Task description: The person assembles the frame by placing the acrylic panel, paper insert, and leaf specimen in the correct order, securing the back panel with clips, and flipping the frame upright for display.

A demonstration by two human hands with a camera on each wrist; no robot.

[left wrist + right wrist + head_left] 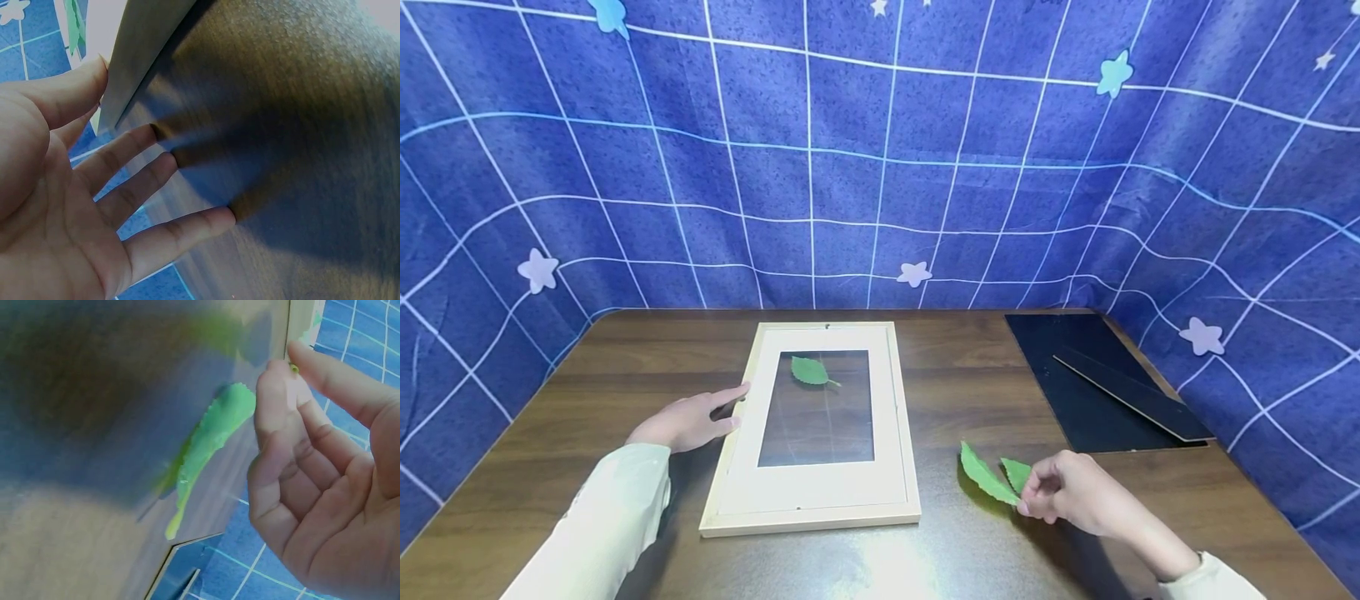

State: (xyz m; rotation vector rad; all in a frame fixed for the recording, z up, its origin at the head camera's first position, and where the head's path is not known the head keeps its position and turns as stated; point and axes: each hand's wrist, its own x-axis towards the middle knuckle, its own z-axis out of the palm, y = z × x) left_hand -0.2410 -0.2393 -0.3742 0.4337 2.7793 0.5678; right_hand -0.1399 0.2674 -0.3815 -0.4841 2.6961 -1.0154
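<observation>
A pale wooden photo frame (811, 523) with a white mat lies on the table, one green leaf (808, 371) within the mat's window. My left hand (688, 421) rests at its left edge, thumb and a finger touching the wood and the other fingers extended, as the left wrist view shows. Right of the frame, my right hand (1067, 493) pinches a green leaf (985, 475) by its stem between thumb and forefinger. The stem's tip (294, 367) shows between them in the right wrist view. Another leaf (215, 428) lies on the table beside that hand, partly hidden in the head view.
At the table's right side lies a black backing board (1060, 375), with a narrower black strip (1131, 396) across it at a slant. A blue curtain (850, 183) with white grid lines and stars stands behind the wooden table (962, 367) and along its sides.
</observation>
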